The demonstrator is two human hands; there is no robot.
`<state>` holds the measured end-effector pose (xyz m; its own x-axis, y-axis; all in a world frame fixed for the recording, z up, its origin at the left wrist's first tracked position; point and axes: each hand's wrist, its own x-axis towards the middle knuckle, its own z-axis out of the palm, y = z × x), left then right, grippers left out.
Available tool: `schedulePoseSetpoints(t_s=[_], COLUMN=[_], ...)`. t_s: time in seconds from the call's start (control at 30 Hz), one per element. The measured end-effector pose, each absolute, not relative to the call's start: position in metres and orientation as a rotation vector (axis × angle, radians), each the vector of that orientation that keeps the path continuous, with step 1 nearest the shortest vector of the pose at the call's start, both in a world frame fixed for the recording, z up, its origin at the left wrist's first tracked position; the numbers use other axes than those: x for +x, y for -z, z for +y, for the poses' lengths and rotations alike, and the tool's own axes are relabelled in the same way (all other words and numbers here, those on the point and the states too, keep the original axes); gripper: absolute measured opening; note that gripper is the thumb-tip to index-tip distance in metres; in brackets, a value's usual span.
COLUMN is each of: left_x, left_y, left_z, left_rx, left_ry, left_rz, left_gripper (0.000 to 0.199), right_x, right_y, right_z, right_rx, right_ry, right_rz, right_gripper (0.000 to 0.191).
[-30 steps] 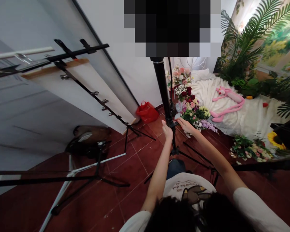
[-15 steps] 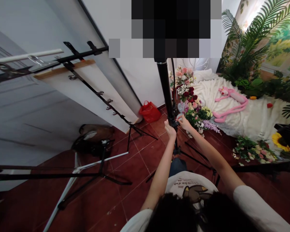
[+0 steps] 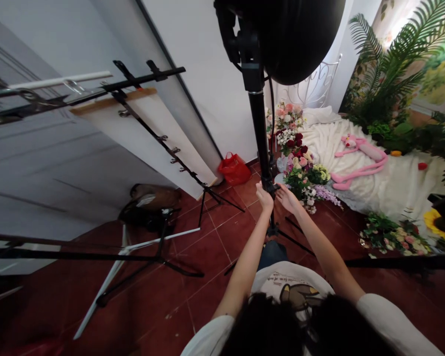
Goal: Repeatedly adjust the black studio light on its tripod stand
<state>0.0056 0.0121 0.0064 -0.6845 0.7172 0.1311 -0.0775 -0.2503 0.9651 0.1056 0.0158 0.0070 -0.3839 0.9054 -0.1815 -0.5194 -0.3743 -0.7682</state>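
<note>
A black light stand (image 3: 258,128) rises in front of me, with a round black lamp head (image 3: 300,39) at its top. My left hand (image 3: 265,199) is at the left side of the stand's lower collar, its fingers closed against the pole and partly hidden behind it. On the other side, my right hand (image 3: 287,199) has its fingertips at the small black locking knob (image 3: 273,187) of that collar. The knob is partly covered by the fingers. A thin black cable hangs down along the pole.
Left stands a black frame with clips and a white board (image 3: 144,133). A red plastic bag (image 3: 234,169) lies by the wall. Tripod legs and a white pole (image 3: 163,240) cross the tiled floor. Right are flowers (image 3: 296,160), a pink plush toy (image 3: 367,151) and cream fabric (image 3: 319,131).
My right hand has turned at the knob, its fingers now lower and closer to the pole. The left hand stays on the collar. The view has shifted slightly, showing the lamp head.
</note>
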Motion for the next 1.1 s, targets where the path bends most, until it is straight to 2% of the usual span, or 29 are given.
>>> schedulePoseSetpoints(t_s=[0.1,0.23,0.5,0.6,0.7,0.8,0.9,1.0,1.1], left_x=[0.006,0.007,0.007,0.011,0.020,0.032,0.047,0.069,0.103], left_y=[-0.009,-0.015,-0.019,-0.008,0.019,0.060,0.099,0.121,0.121], left_z=[0.011,0.007,0.008,-0.001,-0.031,-0.076,-0.112,-0.122,-0.104], left_rx=[0.750,0.757,0.737,0.791,0.952,1.003,0.978,1.026,1.099], left_ry=[-1.974,-1.950,-1.897,-1.868,-1.793,-1.528,-1.003,-0.537,-0.395], left_rz=[1.426,1.451,1.556,1.618,1.742,1.892,1.926,1.687,1.445], left_gripper=[0.063,0.063,0.061,0.060,0.052,0.047,0.051,0.040,0.027], right_x=[0.096,0.078,0.069,0.072,0.084,0.112,0.156,0.210,0.266], right_y=[0.003,0.005,-0.007,-0.006,-0.002,0.007,0.017,0.030,0.043], right_z=[0.006,0.004,0.009,0.007,-0.003,-0.020,-0.045,-0.075,-0.108], right_rx=[-0.661,-0.700,-0.946,-0.972,-0.976,-0.953,-0.947,-1.005,-1.160], right_ry=[-1.886,-1.677,-1.282,-1.260,-1.382,-1.502,-1.528,-1.464,-1.337], right_rz=[-0.604,-0.498,-0.719,-0.721,-0.736,-0.684,-0.604,-0.576,-0.465], right_gripper=[0.030,0.033,0.048,0.042,0.033,0.029,0.030,0.031,0.032])
